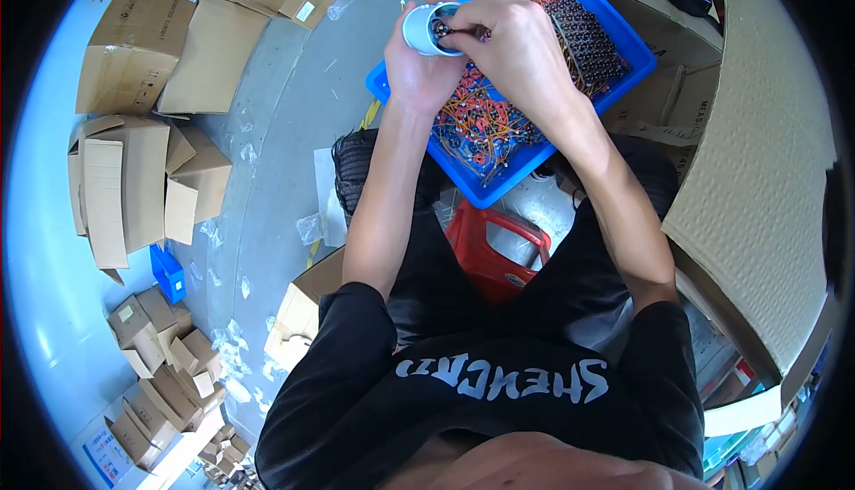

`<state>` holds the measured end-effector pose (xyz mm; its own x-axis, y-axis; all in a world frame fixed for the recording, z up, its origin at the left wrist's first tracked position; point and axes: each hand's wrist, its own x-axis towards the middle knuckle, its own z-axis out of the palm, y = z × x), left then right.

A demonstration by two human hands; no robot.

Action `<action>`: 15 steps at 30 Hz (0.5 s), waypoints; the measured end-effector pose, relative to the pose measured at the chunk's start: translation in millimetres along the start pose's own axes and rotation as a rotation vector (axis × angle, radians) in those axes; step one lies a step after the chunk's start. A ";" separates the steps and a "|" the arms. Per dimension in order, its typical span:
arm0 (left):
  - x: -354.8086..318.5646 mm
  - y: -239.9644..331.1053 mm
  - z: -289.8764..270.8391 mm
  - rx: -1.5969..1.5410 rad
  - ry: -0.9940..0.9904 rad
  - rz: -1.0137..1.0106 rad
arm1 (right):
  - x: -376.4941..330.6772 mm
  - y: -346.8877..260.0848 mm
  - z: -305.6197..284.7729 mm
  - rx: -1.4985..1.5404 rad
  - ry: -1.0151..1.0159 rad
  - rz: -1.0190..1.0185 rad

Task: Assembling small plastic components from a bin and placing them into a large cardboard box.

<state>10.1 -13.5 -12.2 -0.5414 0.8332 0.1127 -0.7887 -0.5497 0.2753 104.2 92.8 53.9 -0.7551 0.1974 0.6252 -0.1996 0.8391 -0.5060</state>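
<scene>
Above the far-left corner of a blue tray (pixel 485 192), my left hand (pixel 420 78) is wrapped round a small pale cup (pixel 413 34). My right hand (pixel 512 34) reaches to the cup's mouth from the right, thumb and forefinger pinched at small dark, shiny pieces (pixel 440 28) inside it. Whether the fingers grip one piece or several is hidden. In the tray lies a tangle of small parts with orange-brown wires and red bits (pixel 490 120). On its right side sits a block of dark round pieces (pixel 590 40) in close rows.
A red plastic stool (pixel 481 254) stands between my legs under the tray. Tall cardboard (pixel 757 178) rises close on my right. Cardboard boxes (pixel 134 36) line the left side, with a small blue bin (pixel 167 273) among them. Plastic scraps (pixel 233 356) litter the floor (pixel 276 125).
</scene>
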 end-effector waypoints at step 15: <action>3.5 -5.5 22.7 0.254 -0.240 0.125 | 0.8 5.1 -4.5 0.718 -0.196 0.489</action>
<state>19.1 -6.2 8.4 -0.5213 0.7678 0.3724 -0.6075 -0.6404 0.4699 105.4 99.5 54.6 -0.9386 0.3044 0.1622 -0.1208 0.1505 -0.9812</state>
